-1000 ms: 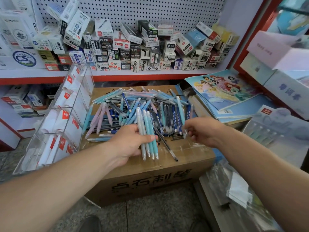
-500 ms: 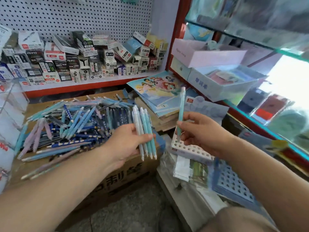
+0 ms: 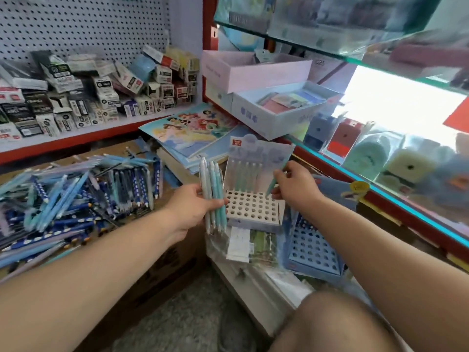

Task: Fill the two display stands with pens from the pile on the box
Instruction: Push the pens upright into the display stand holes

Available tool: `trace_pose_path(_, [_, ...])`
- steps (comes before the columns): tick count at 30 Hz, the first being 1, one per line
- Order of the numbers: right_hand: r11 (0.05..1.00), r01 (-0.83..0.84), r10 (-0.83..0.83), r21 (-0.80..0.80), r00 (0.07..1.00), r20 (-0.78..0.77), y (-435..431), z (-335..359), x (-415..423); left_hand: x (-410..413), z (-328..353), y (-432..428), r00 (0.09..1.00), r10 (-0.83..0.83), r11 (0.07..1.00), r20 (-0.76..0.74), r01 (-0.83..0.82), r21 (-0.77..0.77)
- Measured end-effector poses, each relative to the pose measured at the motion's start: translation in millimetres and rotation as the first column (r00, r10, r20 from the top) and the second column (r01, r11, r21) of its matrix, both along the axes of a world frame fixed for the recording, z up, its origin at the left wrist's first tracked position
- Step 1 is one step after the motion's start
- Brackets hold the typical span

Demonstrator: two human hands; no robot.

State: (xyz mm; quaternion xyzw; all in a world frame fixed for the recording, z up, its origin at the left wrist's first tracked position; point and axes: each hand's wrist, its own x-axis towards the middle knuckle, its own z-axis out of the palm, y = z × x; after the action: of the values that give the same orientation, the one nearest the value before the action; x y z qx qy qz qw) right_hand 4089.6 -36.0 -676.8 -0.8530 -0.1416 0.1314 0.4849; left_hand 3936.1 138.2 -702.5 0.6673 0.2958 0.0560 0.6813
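1. Pens (image 3: 73,196) lie piled on the cardboard box (image 3: 152,262) at the left, mostly blue and teal.
2. Left hand (image 3: 191,208) is clenched around a bunch of pens (image 3: 213,196), tips pointing down, just left of the white display stand (image 3: 253,208).
3. Right hand (image 3: 295,185) pinches one teal pen (image 3: 275,180), tilted, its tip at the stand's back right holes.
4. Blue display stand (image 3: 313,247) sits just right of the white one, holes bare.

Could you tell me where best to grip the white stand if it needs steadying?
Grip the white stand by its near front edge, from below and left. The holed top must stay free, its backing card blocks the far side, and the right hand with a pen covers the right corner.
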Motion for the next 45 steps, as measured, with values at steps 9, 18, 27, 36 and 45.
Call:
trace_pose_path(9, [0.992, 0.091, -0.068, -0.093, 0.972, 0.223, 29, -42, 35, 25, -34, 17, 0.997, -0.08, 0.996, 0.001, 0.08, 0.048])
trace_pose_path(18, [0.983, 0.09, -0.041, -0.16, 0.957, 0.286, 38, -63, 47, 47, -53, 13, 0.989, -0.148, 0.988, 0.018, 0.148, 0.042])
trace_pose_path(27, [0.936, 0.108, 0.002, -0.335, 0.95, 0.312, 37, -76, 58, 51, -61, 11, 0.989, -0.148, 0.989, -0.005, 0.148, 0.031])
trace_pose_path(36, [0.861, 0.084, 0.087, -0.502, 0.948, 0.307, 39, -76, 59, 51, -62, 6, 0.988, -0.152, 0.988, 0.019, 0.152, 0.0])
trace_pose_path(45, [0.946, -0.315, 0.312, -0.081, 0.949, -0.048, 36, -18, 2, 55, -59, 2, 0.972, -0.226, 0.97, 0.07, 0.231, -0.075])
